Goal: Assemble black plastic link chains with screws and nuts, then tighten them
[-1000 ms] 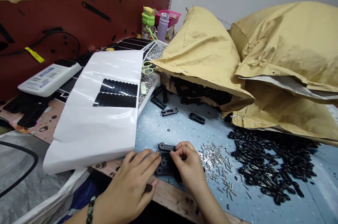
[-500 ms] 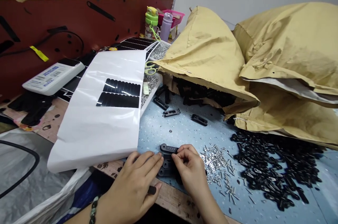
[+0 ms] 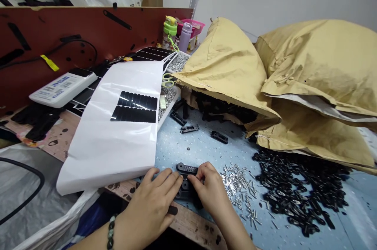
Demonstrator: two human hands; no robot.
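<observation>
Both of my hands meet over a few black plastic parts [image 3: 185, 181] stacked near the table's front edge. My left hand [image 3: 154, 203] lies over them from the left, fingers curled against the parts; a bead bracelet is on its wrist. My right hand [image 3: 207, 191] pinches the same black parts from the right, fingers bent and pressed together. Just right of my right hand lies a scatter of small silver metal pins [image 3: 240, 187]. Further right spreads a heap of small black pieces [image 3: 297, 187].
A white sheet with black strips [image 3: 118, 124] slopes at left. Big tan paper sacks [image 3: 282, 81] fill the right and back, spilling black parts. Loose black parts [image 3: 190, 128] lie mid-table. A white device [image 3: 63, 87], scissors [image 3: 167, 81] and bottles [image 3: 170, 32] stand behind, before a red board [image 3: 73, 37].
My hands have stayed on the black parts, fingers shifting slightly closer together. The view has tilted a little; nothing else has moved.
</observation>
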